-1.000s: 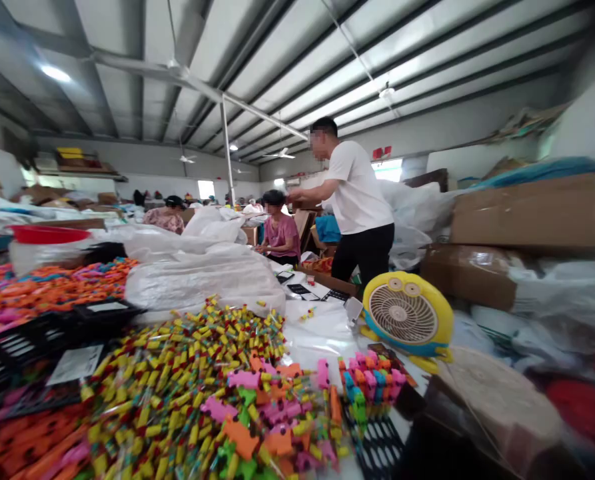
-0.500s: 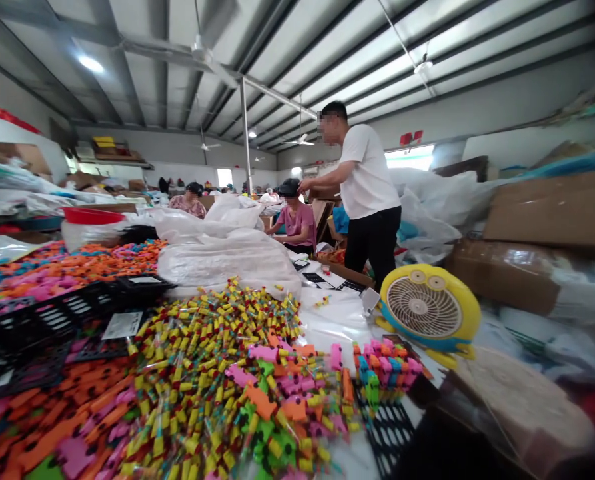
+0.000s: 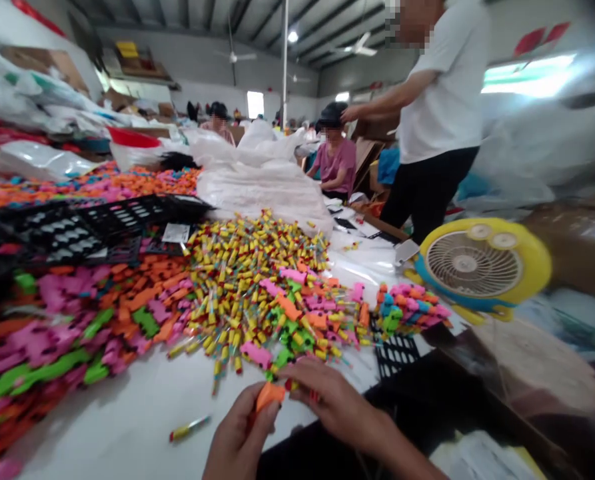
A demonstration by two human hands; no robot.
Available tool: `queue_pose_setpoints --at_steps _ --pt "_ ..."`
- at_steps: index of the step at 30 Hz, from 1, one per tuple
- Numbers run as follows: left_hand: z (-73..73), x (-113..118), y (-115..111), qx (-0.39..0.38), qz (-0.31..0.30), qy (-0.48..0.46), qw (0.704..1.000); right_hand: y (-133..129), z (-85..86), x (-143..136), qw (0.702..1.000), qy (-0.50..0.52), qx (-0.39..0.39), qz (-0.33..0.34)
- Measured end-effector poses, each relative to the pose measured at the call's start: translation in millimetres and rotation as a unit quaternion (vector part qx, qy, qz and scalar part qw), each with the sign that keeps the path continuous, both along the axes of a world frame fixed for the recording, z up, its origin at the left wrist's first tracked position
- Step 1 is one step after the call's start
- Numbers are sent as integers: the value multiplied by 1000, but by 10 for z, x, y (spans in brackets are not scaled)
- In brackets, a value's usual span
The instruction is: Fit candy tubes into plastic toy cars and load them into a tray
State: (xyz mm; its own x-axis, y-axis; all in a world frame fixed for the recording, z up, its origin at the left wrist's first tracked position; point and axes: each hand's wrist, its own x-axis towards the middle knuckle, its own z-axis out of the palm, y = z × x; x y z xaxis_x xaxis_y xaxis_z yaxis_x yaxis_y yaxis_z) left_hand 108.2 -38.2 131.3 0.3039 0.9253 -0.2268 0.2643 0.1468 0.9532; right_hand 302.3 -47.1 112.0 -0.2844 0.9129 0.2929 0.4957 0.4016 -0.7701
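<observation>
My left hand (image 3: 237,437) and my right hand (image 3: 330,400) meet at the table's near edge, both pinching a small orange foam piece (image 3: 268,395). The right fingers also touch something small and red beside it; I cannot tell what. Just beyond lies a heap of yellow wrapped sticks (image 3: 242,280) mixed with pink, orange and green foam shapes (image 3: 297,317). One loose yellow stick (image 3: 190,428) lies on the white tabletop (image 3: 127,413) left of my left hand.
Pink, orange and green foam cutouts (image 3: 67,327) cover the left. Black plastic trays (image 3: 87,227) sit behind them, another black tray (image 3: 397,350) at right. A yellow desk fan (image 3: 482,267) stands right. White bags (image 3: 267,180) behind. A standing person (image 3: 437,113) and seated people work beyond.
The view has tilted down and moved closer to the table. My two hands have come into view at the bottom, holding an orange piece.
</observation>
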Motion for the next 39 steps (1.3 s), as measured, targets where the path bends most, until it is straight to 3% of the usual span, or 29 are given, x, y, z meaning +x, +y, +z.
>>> queue_pose_setpoints --at_steps 10,22,26,30,33,36,39 --pt "22 9 19 16 -42 -14 999 52 57 38 995 -38 93 12" --pt "-77 -51 75 21 -78 32 996 85 -40 13 983 -100 145 46" --pt "-139 -48 73 -20 -46 14 999 49 -70 -14 979 -126 150 61" --pt "-273 -41 19 -118 5 -55 991 -25 -148 -48 974 -157 143 84" --pt "-327 -64 -12 -154 32 -73 985 -90 -251 -108 964 -201 159 66" --pt "-321 -114 -11 -159 21 -55 986 -140 -364 -238 952 -220 212 24" --pt "-314 -174 10 -161 -10 -3 987 -112 -453 -390 948 -207 239 25"
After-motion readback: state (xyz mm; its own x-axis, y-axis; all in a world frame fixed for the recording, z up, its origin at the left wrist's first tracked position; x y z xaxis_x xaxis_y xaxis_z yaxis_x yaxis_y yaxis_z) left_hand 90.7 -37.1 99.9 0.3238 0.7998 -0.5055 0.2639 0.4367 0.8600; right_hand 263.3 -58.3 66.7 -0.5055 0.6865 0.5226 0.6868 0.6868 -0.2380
